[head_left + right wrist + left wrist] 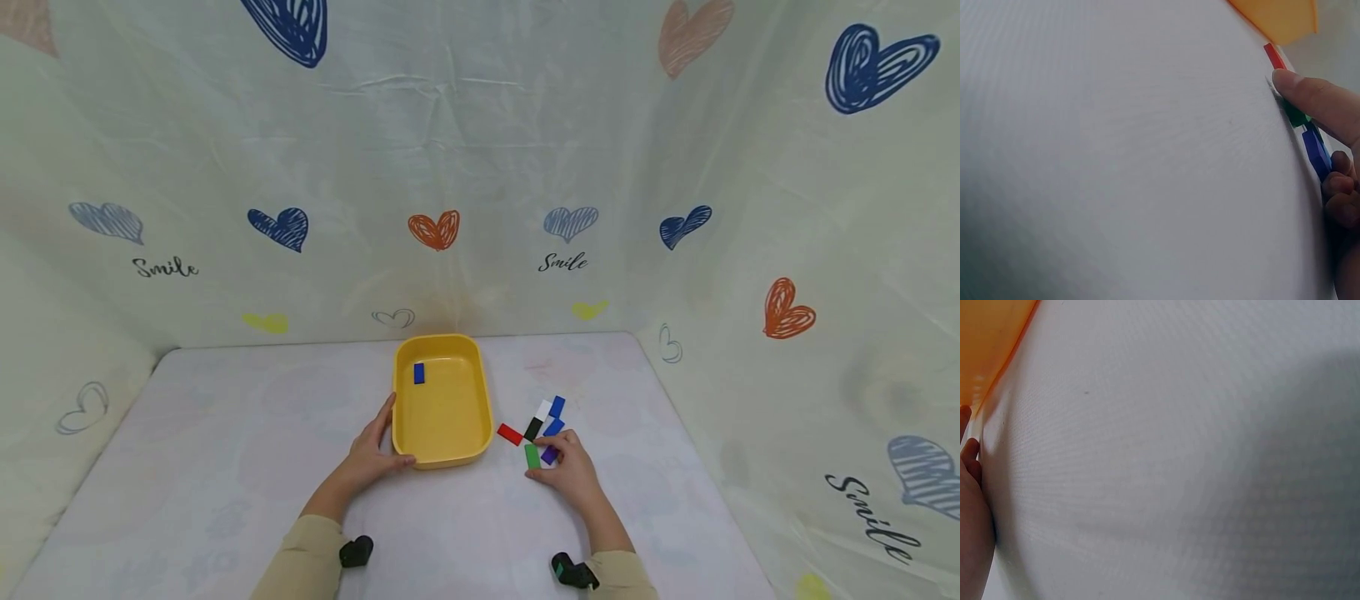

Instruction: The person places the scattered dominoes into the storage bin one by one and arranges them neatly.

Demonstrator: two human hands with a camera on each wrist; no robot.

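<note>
A yellow tray point(442, 454) sits on the table with a blue block point(419, 373) inside, toward its far left. My left hand point(367, 457) lies around the tray's near left corner, fingers against the left wall and thumb at the near edge. To the right of the tray, my right hand point(570, 471) pinches a green block point(532, 457) by its ends between thumb and index finger. Close to that hand lie a black block point(532, 429), a dark blue block point(550, 455) and a red block point(510, 434). In the right wrist view the thumb partly covers the green block point(1295, 115).
Beyond the right hand are a white block point(543, 410) and two more blue blocks, one of them the farthest block point(557, 406). The pale table point(225, 450) meets a hanging cloth point(480, 283) with printed hearts at the back and sides.
</note>
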